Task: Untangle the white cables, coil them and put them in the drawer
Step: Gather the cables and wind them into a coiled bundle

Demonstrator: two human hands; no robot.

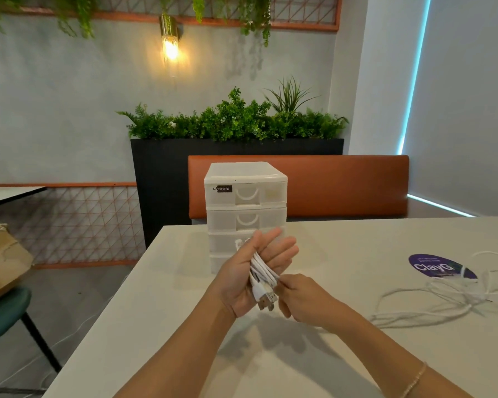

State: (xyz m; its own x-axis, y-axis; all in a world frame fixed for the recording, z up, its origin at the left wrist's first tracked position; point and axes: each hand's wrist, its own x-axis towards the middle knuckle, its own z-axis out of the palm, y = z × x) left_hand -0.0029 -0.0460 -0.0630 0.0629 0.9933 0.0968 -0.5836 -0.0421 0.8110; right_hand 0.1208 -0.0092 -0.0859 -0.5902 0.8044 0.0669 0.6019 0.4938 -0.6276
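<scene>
Head view: your left hand point(252, 272) is lying flat, fingers straight, cradling the coiled white USB cable point(263, 280) before the drawer unit point(245, 208). Your right hand point(302, 300) is pinching it. Loose cables point(443, 297) are sprawling on the worktop point(161, 326).

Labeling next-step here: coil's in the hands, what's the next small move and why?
Probably tuck the plug end in with the right hand: the coiled cable lies across the left hand, its connector sticks out loose, and every drawer of the drawer unit looks closed.
</scene>
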